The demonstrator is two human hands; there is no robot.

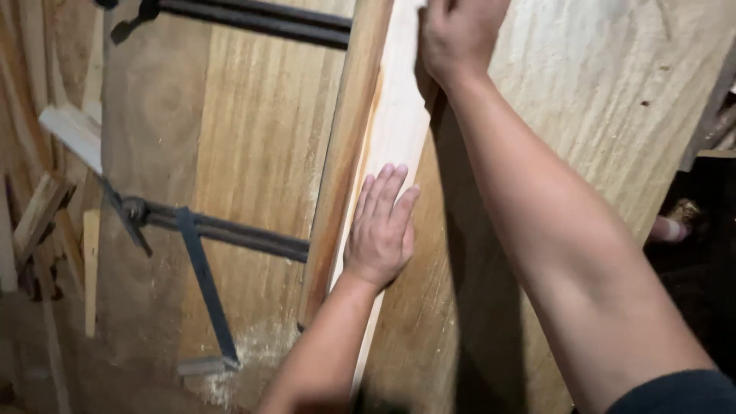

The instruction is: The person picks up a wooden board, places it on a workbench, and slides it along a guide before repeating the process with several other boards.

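- Head view: my left hand (pixel 381 230) lies flat, fingers apart, on the pale strip (pixel 395 130) between the rounded rail (pixel 341 153) and the plywood sheet (pixel 598 115).
- My right hand (pixel 458 34) clamps the strip's upper part.
- Even pressure should keep it flush.

Your 2 hands press on the pale strip (pixel 395 146), left hand (pixel 381 230) low, right hand (pixel 458 34) high; between them the strip lies bare. To your left, 2 dark clamp bars (pixel 230 230) cross the boards and block sideways sliding.
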